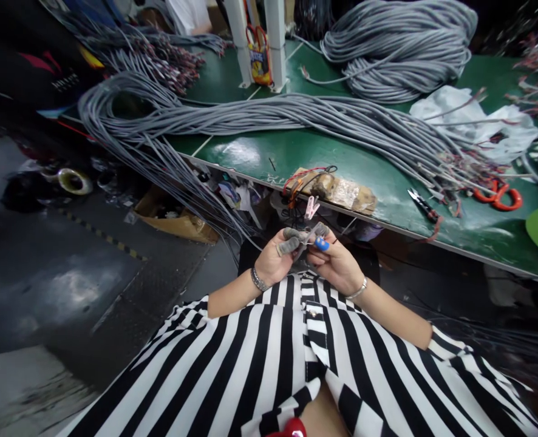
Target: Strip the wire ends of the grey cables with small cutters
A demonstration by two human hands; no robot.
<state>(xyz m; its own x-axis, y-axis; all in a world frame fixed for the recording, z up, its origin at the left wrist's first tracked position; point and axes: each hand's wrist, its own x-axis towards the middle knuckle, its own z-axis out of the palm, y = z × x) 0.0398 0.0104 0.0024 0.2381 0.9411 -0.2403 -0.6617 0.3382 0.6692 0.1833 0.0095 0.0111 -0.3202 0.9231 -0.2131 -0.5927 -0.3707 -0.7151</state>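
Observation:
My left hand [275, 258] wears grey finger covers and is closed in a pinch on a grey cable end [306, 238]. Close against it, my right hand [337, 261], with a blue wrap on one digit, pinches the same piece. Fine details of the cable end are blurred and partly covered by the fingers. Several grey cables [205, 188] hang off the table edge and run down toward my left hand. Just beyond my fingers is a pink clip [311, 207], near a taped brown block [342, 191] at the table's edge.
Across the green table [241, 152] lies a long grey cable bundle [260, 112]. A cable coil [401, 42] sits behind it. On the right are snips [422, 205], orange-handled scissors [499, 195] and a plastic bag [473, 121]. A cardboard box [178, 224] stands below.

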